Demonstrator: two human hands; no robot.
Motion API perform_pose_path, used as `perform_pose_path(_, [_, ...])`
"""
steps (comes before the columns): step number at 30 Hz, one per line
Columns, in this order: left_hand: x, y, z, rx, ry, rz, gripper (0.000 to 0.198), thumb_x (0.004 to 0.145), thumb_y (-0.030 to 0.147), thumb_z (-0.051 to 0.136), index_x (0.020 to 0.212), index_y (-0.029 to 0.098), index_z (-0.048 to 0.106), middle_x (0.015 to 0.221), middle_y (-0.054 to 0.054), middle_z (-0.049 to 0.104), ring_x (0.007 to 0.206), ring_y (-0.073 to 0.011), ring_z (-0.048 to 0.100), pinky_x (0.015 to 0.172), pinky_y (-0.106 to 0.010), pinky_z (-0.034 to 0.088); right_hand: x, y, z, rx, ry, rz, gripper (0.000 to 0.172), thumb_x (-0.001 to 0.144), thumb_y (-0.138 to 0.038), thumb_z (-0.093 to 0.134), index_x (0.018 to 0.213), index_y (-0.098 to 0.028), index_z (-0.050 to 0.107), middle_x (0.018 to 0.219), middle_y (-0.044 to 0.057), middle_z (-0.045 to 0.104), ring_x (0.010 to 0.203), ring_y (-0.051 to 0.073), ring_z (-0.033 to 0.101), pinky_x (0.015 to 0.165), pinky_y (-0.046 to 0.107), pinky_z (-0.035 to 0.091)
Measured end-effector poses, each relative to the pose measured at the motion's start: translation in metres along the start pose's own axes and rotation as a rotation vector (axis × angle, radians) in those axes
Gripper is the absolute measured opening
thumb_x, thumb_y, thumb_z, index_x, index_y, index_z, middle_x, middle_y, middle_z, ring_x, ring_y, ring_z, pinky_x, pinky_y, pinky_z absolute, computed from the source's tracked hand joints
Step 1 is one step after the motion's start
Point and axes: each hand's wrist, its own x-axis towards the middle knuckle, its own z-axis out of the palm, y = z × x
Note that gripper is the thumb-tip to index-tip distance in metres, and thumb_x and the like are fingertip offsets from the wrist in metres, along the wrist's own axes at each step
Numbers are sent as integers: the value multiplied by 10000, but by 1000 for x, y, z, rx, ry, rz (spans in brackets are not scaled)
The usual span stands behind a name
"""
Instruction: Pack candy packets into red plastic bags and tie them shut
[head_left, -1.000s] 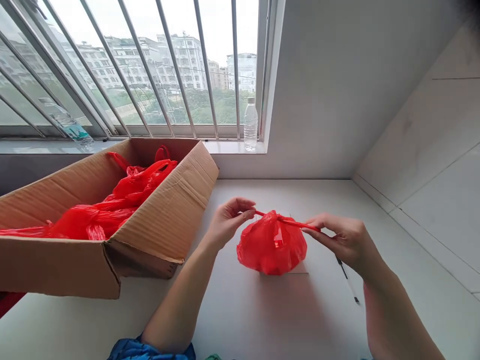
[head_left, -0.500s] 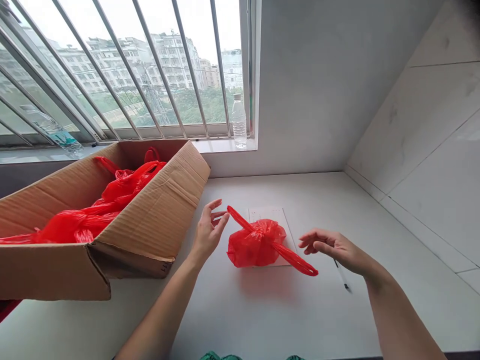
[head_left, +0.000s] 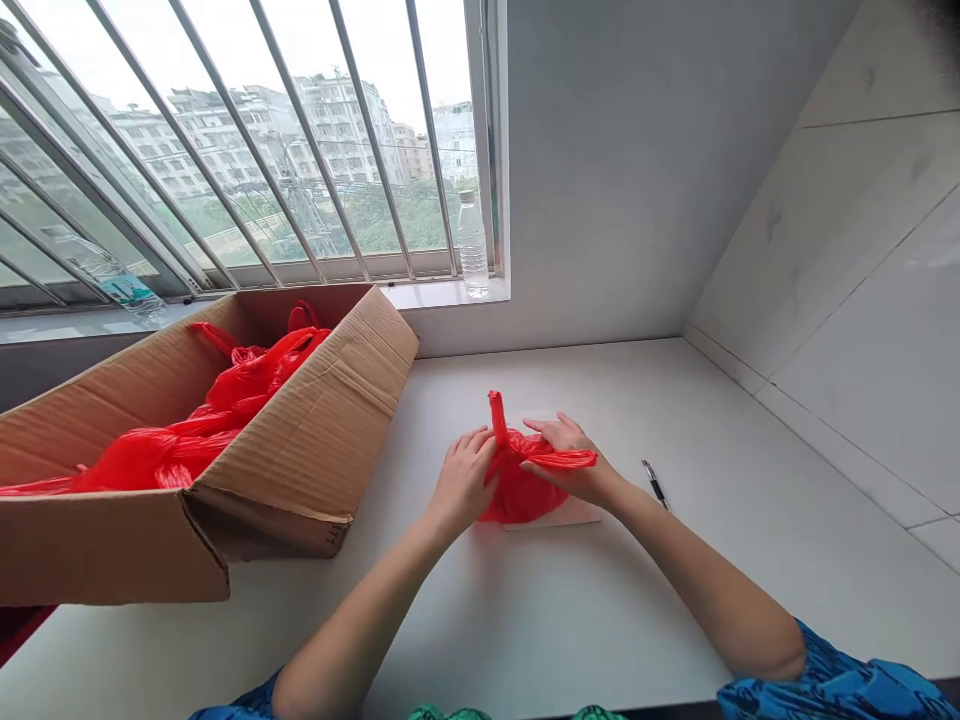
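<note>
A knotted red plastic bag (head_left: 525, 498) rests on a flat white pad (head_left: 574, 513) on the table. My left hand (head_left: 463, 475) clasps the bag's left side, its fingertips partly hidden behind the plastic. On the opposite side my right hand (head_left: 581, 458) cups the bag, thumb and fingers parted around it. One tied handle loop sticks up from the knot, while the other lies over my right hand. What the bag contains cannot be made out.
On the left stands an open cardboard box (head_left: 315, 430) with more red plastic bags (head_left: 255, 378) inside. A pen (head_left: 655, 485) lies right of my right forearm. Clear bottles, one upright (head_left: 472, 245) and one tilted (head_left: 131, 292), sit on the sill by the barred window.
Both hands have moved inward from either side and now hold the bag between them. The left handle loop now points upward, and the right one has shifted up onto my right hand.
</note>
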Motion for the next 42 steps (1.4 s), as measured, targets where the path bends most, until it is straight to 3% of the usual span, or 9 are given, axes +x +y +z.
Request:
perform_pose_path(2, [-2,-4,5,24,-25,12,506,894,188,487,1399,223,484,1495,-105,494,1444,-299,373,1178,-515,310,0,5,10,-18,0,-8,649,937,-568,552,1495,-269,415,1465,98,538,1369,275,483,1204,510,305])
perform_pose_path(4, [-6,-6,13,34,-51,22,624,899,259,499,1503,205,354,1598,-122,350,1504,-313,261,1206,-545,243,-3,9,24,-28,-51,-24,707,943,-608,504,1539,-265,341,1585,97,383,1471,283,333,1199,492,315])
perform_pose_path(6, [-10,-7,22,43,-78,20,672,918,318,479,1547,197,275,1637,-134,259,1528,-321,190,1210,-565,214,-6,14,37,-57,-106,-3,743,966,-617,433,1588,-273,215,1637,79,282,1518,281,222,1224,524,242])
perform_pose_path(9, [-10,-10,33,66,-103,26,649,927,336,458,1536,170,306,1629,-145,275,1538,-321,153,1218,-556,198,-7,21,51,-107,-163,32,752,978,-622,380,1605,-288,133,1652,52,238,1536,281,152,1235,567,157])
perform_pose_path(21, [-7,-19,47,9,-116,55,613,949,316,420,1527,130,334,1595,-152,350,1512,-298,256,1232,-518,233,-8,18,54,-113,-177,60,706,1003,-606,322,1584,-211,251,1627,69,303,1526,251,201,1259,504,147])
perform_pose_path(29, [-6,-22,55,-70,-41,88,587,928,266,432,1496,124,380,1532,-158,437,1460,-301,355,1218,-496,308,-9,20,60,-124,-127,59,659,1012,-571,333,1558,-203,316,1583,67,397,1497,250,286,1262,491,168])
perform_pose_path(42, [-9,-19,60,-91,5,55,561,920,237,450,1466,119,399,1515,-159,451,1459,-295,361,1208,-477,335,-10,19,61,-136,-96,52,635,1017,-561,339,1553,-220,332,1563,68,431,1482,246,314,1254,485,192])
